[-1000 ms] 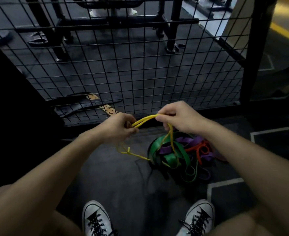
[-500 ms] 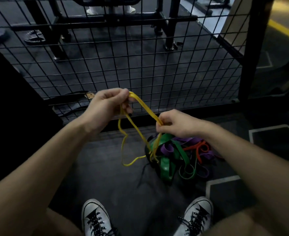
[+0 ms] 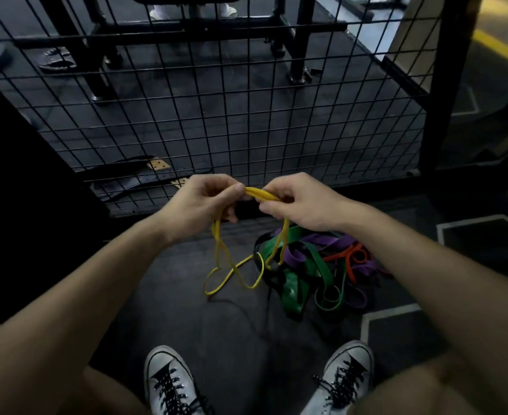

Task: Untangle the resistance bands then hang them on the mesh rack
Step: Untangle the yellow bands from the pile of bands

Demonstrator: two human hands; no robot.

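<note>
Low before the black wire mesh rack [image 3: 246, 121], a thin yellow rubber resistance band [image 3: 231, 271] is pinched between both hands. The left hand [image 3: 198, 205] is curled round one gathered end, thumb pressed to forefinger; the right hand [image 3: 300, 202] is clenched on the other, with several yellow strands bunched between the two. Below the hands the band hangs in crossed loops, and its right-hand strands drop beside the heap of green, purple, orange and black bands [image 3: 315, 271] lying on the dark rubber floor [image 3: 186, 319].

For the step in hand, judged to be the freeing of the yellow band, the bunched strands are best spread apart rather than pulled tight, so that each crossing can be traced and slipped open. The band should be lifted clear of the heap before any tension is applied, lest a green loop be dragged up with it.

Whether the yellow band is threaded through the heap or only hangs in front of it cannot be told. The fingertips are hidden behind the knuckles, and the dim light blurs the black bands into the floor. Two white canvas shoes [image 3: 168, 381] are cut off at the lower edge.
</note>
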